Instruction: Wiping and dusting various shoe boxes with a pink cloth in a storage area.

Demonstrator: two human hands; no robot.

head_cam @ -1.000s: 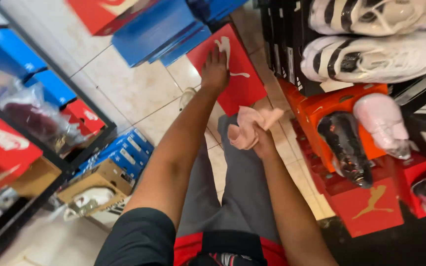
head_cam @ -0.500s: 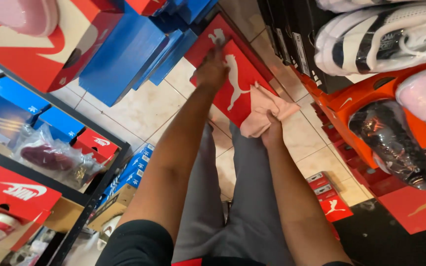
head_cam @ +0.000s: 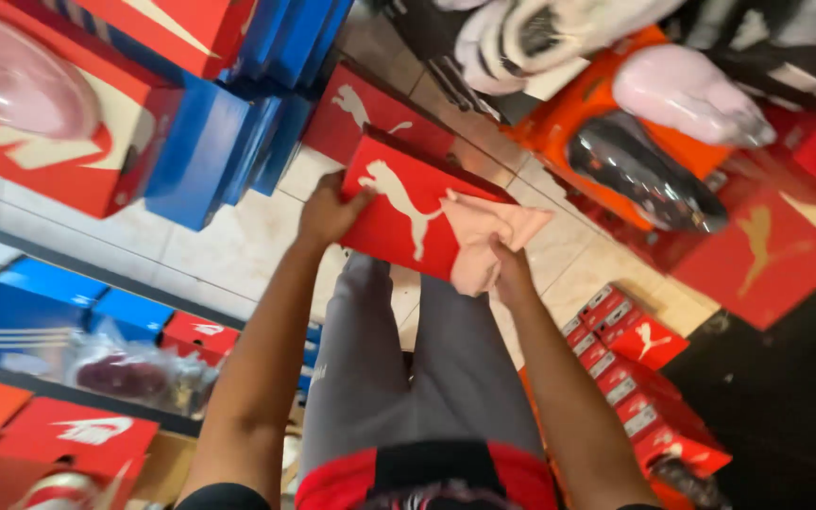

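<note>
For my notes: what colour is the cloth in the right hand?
Pale pink; the cloth shows best in the head view, pressed on the red box.

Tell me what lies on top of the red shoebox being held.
A pink cloth lies on the red shoebox, pressed by the right hand. The left hand grips the box's other end. The lid under the cloth is hidden.

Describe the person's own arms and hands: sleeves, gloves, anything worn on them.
Both forearms are bare to well above the elbow. The left hand and right hand wear no gloves; no watch or ring is visible. A dark short sleeve edge shows at the left upper arm.
</note>
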